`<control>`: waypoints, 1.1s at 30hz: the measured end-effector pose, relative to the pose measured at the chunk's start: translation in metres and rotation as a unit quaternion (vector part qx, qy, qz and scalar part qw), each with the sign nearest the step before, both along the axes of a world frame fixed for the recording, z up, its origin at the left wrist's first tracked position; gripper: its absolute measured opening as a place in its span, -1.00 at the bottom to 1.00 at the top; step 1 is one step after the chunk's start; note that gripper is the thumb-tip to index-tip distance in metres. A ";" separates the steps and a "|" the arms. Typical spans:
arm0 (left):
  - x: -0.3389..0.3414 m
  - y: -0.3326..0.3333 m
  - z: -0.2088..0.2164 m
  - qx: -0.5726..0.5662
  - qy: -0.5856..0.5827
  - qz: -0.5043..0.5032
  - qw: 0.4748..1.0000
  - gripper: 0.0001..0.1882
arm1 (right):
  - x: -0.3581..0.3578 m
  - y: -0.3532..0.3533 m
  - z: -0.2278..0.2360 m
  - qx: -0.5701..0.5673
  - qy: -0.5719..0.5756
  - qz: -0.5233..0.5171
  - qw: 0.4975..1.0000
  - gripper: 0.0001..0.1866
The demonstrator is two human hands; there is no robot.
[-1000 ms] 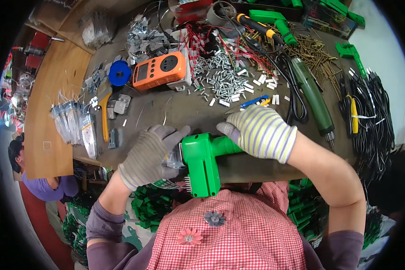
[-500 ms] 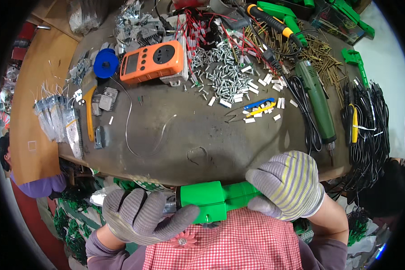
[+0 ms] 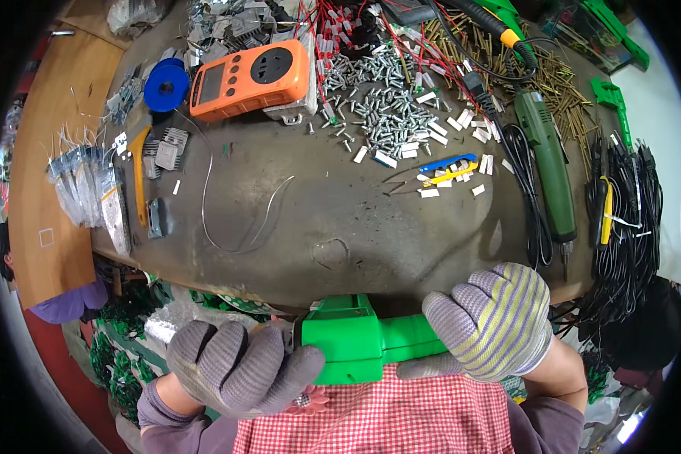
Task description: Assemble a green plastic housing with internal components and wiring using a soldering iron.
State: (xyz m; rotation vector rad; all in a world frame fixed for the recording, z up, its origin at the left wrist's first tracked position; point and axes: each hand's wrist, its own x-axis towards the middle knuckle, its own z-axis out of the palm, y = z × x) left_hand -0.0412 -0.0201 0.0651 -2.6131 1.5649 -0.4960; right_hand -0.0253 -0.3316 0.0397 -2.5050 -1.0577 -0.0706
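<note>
A bright green plastic power-tool housing [image 3: 340, 348] lies level across my lap, just off the table's front edge. Its wide end is on the left, and a narrower handle runs to the right. My left hand [image 3: 242, 371], in a grey striped glove, is closed round the wide end, with the thumb along the green side; the part under the fingers is hidden. Round the narrow handle my right hand [image 3: 495, 321] is closed, in a grey and yellow striped glove. Its palm covers the handle's far end.
On the table [image 3: 295, 219] are an orange meter [image 3: 250, 79], a blue spool [image 3: 167, 85] with wire, a pile of silver screws [image 3: 390, 113], blue and yellow snips [image 3: 443, 170] and a green electric screwdriver [image 3: 548, 166]. Bundled black cables [image 3: 632, 204] hang at the right edge.
The green housing has rolled about its length, so a raised section now shows on its far side. Both hands keep their grip. The whole view has shifted slightly.
</note>
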 end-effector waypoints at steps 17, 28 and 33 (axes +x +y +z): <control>0.075 0.015 -0.048 -0.113 0.354 0.163 0.914 -0.17 | 0.035 -0.054 -0.034 0.145 0.005 -0.088 0.986 -0.82; 0.086 -0.136 -0.016 -0.052 0.337 0.012 0.940 -0.38 | 0.025 -0.053 -0.077 0.179 -0.053 -0.114 0.976 -0.78; 0.080 -0.134 -0.040 0.006 0.305 0.044 0.951 -0.40 | 0.024 -0.047 -0.089 0.214 -0.071 -0.118 0.967 -0.75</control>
